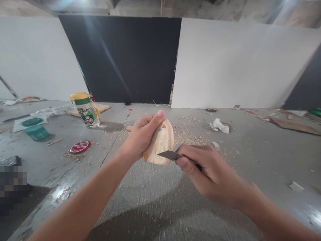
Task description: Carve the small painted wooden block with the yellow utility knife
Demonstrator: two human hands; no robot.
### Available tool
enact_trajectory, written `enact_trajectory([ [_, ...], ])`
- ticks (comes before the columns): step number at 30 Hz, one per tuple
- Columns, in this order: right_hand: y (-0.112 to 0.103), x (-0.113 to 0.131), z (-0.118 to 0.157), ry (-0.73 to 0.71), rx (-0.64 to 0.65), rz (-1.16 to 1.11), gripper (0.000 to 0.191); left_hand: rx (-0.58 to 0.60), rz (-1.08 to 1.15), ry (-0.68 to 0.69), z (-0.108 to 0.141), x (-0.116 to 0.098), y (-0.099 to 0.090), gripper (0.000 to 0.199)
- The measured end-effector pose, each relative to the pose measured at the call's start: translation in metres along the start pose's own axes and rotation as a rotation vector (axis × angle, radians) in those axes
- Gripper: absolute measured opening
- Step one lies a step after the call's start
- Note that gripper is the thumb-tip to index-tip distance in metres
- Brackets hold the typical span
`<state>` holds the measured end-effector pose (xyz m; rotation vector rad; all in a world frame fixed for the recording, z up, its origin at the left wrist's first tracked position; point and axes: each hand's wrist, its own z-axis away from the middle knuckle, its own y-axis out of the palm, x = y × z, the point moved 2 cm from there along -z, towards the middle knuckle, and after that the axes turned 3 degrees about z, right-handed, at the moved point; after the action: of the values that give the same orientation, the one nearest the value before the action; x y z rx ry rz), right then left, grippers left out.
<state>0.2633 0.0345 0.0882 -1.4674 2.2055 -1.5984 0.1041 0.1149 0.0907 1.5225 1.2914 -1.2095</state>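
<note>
My left hand (144,135) grips a pale wooden piece (162,144) by its left side, thumb up along the edge. The piece is rounded at the top and bears small red and green marks near its upper end. My right hand (200,167) is closed round the dark handle of a knife (169,155). The knife's pointed grey blade is directed left and overlaps the lower part of the wood; whether it touches the surface I cannot tell.
Wood shavings (190,134) litter the grey floor. At the left are a yellow-lidded bottle (86,112), a teal container (37,133) and a red round lid (80,146). Crumpled white tissue (220,126) lies right of centre. Cardboard (293,124) is at the far right. Panels (125,60) stand behind.
</note>
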Motion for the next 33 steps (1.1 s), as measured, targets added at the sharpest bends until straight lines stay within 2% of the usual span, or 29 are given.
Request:
enact_trajectory([
  [6,0.002,-0.002,0.001,0.031,0.050,0.038,0.033,0.026,0.014,-0.004,-0.001,0.001,-0.001,0.048],
  [10,-0.003,-0.001,0.001,0.081,0.143,0.064,0.034,0.085,0.057,-0.021,-0.001,0.004,0.001,0.049],
  [13,-0.011,-0.002,0.004,0.158,0.285,0.073,0.036,0.140,0.121,-0.050,-0.001,0.005,0.003,0.048],
  [16,-0.020,-0.008,0.011,0.224,0.484,0.110,0.033,0.181,0.210,-0.112,-0.002,0.005,0.001,0.050],
  [18,-0.023,-0.013,0.016,0.260,0.614,0.137,0.027,0.159,0.263,-0.150,-0.003,0.003,-0.003,0.053],
  [20,-0.024,-0.016,0.018,0.280,0.670,0.132,0.025,0.112,0.297,-0.160,-0.005,0.002,-0.007,0.053],
  [23,-0.024,-0.011,0.013,0.232,0.551,0.079,0.031,0.104,0.311,-0.161,-0.005,0.004,-0.005,0.053],
  [27,-0.022,-0.001,0.003,0.122,0.201,0.001,0.037,0.147,0.321,-0.168,-0.001,0.009,0.007,0.050],
  [29,-0.020,0.002,0.001,0.074,0.088,-0.004,0.035,0.135,0.348,-0.166,0.002,0.009,0.013,0.048],
  [33,-0.011,-0.001,0.001,0.056,0.067,-0.012,0.032,0.074,0.343,-0.180,0.005,0.011,0.020,0.046],
])
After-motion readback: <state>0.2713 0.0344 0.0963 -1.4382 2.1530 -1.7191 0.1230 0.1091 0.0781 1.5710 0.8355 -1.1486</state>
